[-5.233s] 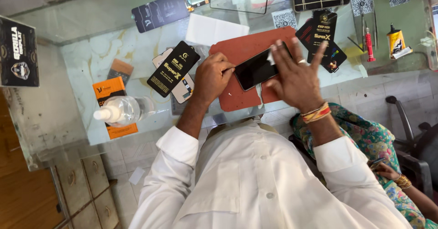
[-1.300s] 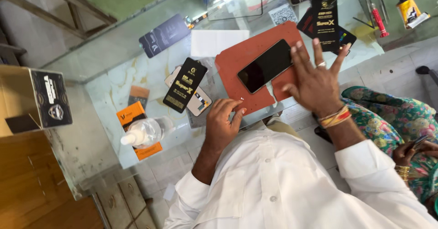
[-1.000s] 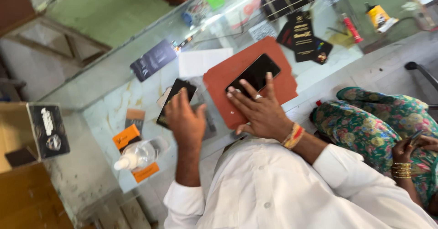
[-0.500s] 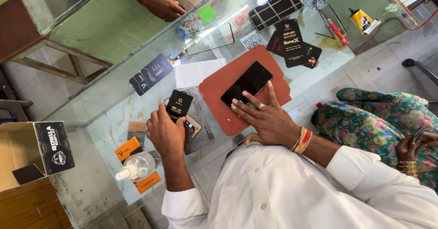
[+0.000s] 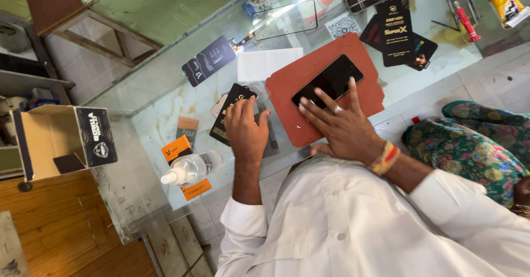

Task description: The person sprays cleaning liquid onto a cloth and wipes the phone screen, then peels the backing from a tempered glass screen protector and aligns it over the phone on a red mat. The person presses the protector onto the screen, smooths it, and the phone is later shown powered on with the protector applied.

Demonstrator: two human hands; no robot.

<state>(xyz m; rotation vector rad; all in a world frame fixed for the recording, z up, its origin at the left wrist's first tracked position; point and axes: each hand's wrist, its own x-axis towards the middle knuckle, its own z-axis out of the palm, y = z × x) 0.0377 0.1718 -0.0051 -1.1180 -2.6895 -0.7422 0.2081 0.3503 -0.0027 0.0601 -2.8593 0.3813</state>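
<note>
A black phone (image 5: pixel 331 78) lies screen up on a red-brown mat (image 5: pixel 364 97) on the glass counter. My right hand (image 5: pixel 342 125) is spread flat on the mat, its fingertips resting on the phone's near end. My left hand (image 5: pixel 245 130) lies over a black flat packet (image 5: pixel 232 100) to the left of the mat, fingers curled on it. More packets lie partly hidden under that hand.
A clear spray bottle (image 5: pixel 190 169) lies on an orange box (image 5: pixel 176 147) near the counter's front-left corner. A white sheet (image 5: pixel 268 64), a dark blue packet (image 5: pixel 208 61), a glass screen protector (image 5: pixel 284 18), black packets (image 5: pixel 395 31), a red tool (image 5: pixel 466 23) and a yellow bottle (image 5: pixel 507 3) lie behind. An open cardboard box (image 5: pixel 55 139) stands left. A person in floral cloth (image 5: pixel 475 144) sits right.
My left hand left the mat, reached over to the black packet and now rests on it. My right hand lowered the phone onto the mat and keeps its fingertips there.
</note>
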